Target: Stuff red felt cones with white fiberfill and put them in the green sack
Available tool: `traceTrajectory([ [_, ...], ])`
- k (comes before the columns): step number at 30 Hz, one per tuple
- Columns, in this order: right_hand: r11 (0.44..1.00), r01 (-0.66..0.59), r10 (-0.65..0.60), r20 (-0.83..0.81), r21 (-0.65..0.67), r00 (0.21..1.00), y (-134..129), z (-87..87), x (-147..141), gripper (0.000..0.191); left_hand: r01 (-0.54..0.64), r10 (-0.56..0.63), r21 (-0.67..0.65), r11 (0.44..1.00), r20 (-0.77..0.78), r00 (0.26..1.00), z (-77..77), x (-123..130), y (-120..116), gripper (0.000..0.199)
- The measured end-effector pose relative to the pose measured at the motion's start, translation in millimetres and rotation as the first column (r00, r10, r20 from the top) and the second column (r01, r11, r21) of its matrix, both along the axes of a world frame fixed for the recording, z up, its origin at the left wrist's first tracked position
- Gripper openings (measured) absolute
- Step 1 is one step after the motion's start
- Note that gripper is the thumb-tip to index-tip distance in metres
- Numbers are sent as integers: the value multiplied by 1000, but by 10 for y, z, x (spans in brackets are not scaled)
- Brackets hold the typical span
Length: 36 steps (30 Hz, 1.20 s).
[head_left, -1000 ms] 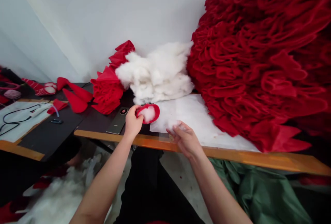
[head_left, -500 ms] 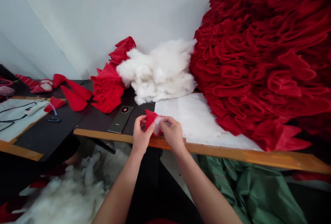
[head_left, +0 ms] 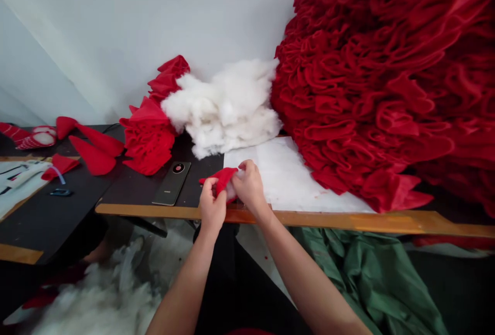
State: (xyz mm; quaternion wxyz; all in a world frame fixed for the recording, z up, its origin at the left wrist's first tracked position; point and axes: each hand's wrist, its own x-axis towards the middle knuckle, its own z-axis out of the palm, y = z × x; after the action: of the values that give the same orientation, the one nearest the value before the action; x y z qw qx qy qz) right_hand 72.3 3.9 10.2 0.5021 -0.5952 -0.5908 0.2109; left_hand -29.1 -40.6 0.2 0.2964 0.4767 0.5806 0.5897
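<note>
Near the table's front edge, my left hand (head_left: 212,204) is closed on the edge of a small red fabric piece (head_left: 221,176), whose pointed end lies to the left. My right hand (head_left: 249,186) is closed at the piece's opening, with fingers against a tuft of white stuffing (head_left: 231,190). Part of that tuft is hidden behind the fingers. Behind my hands sits a big heap of white stuffing (head_left: 228,105). A dark phone (head_left: 172,184) lies face down to the left of my left hand.
A tall pile of red fabric pieces (head_left: 359,93) rises at the right beside a white sheet (head_left: 270,170). Stacked red pieces (head_left: 149,136) and stuffed red cones (head_left: 93,157) lie left. More stuffing (head_left: 104,299) is below the table, and green cloth (head_left: 359,273) hangs low at right.
The red piece has turned, its point swinging from upward to leftward. My right hand has risen slightly at its opening. The whole view has shifted a little to the right.
</note>
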Motion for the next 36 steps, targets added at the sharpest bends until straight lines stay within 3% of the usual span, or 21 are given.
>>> traceTrajectory([
  [2,1000,-12,12,-2,-21,1000,-35,-39,19,13,6,-6,2,1000,28,1000,-34,-37,2,15],
  [4,998,-32,32,0,49,999,-108,-73,26,9,40,-40,-18,999,-18,999,-30,-62,-18,15],
  [8,945,-193,178,78,265,981,-280,-96,17,9,18,-38,-78,997,-264,964,100,-94,-86,38],
  [12,880,-383,375,86,281,923,-402,-153,63,20,5,-25,-44,999,-472,881,220,-193,-97,35],
  [18,902,-329,321,77,279,944,-419,-332,104,22,14,-32,-48,999,-386,922,151,-277,-98,33],
  [22,890,-339,331,79,306,940,-392,-310,-10,24,43,-45,-13,999,-358,933,67,-266,-125,34],
  [25,902,-290,281,74,321,957,-368,-264,-74,22,-51,88,92,994,-469,879,46,-272,-144,27],
  [28,891,-325,313,90,317,945,-344,-254,-108,20,-95,184,193,977,-523,832,73,-266,-148,22],
  [33,860,-392,374,120,327,920,-351,-270,-147,21,-10,46,90,996,-404,914,103,-275,-106,19],
  [36,832,-437,433,94,340,897,-384,-243,-111,16,-36,68,90,995,-381,922,55,-324,-65,17],
])
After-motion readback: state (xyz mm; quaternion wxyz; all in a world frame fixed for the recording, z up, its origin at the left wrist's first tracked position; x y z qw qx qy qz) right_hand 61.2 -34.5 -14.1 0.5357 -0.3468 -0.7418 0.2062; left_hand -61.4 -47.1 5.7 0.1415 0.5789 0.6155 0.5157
